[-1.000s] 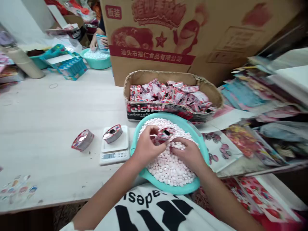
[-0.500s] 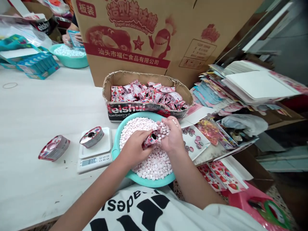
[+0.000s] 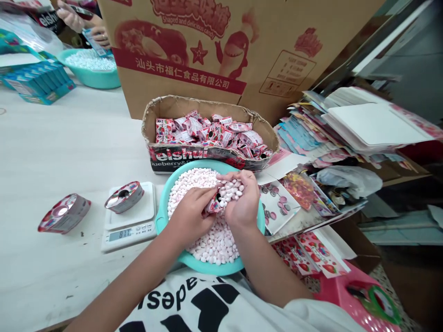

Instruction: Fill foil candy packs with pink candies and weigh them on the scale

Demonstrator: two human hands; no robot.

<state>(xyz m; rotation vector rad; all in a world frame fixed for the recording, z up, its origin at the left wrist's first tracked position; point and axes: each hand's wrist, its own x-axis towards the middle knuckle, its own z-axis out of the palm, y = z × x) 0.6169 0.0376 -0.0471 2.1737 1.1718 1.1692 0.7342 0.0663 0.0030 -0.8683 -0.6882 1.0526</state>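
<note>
Over a turquoise basin [image 3: 161, 220] of small pale-pink candies [image 3: 207, 249], my left hand [image 3: 192, 213] is closed round a small red and pink candy packet [image 3: 211, 207]. The packet's dark round opening faces right. Cupped beside that opening, my right hand [image 3: 245, 205] holds a heap of the candies [image 3: 231, 191], its fingertips near the packet's upper edge. Just behind the basin, a cut-down cardboard box [image 3: 152, 157] holds many similar packets [image 3: 218, 131]. A white digital scale [image 3: 129, 235] at left carries one packet [image 3: 124, 196], and another packet [image 3: 65, 213] lies beside it on the table.
A large printed carton [image 3: 180, 64] stands behind the small box. Stacked cards and papers [image 3: 374, 122] sit at right, with a bag of colourful sweets [image 3: 301, 189]. At far left, another person's hands [image 3: 98, 37] work over a second turquoise basin [image 3: 93, 82].
My right hand has brought its candies against the packet's opening, which now turns more toward them. The other person's hand has risen at upper left. The view has shifted slightly.
</note>
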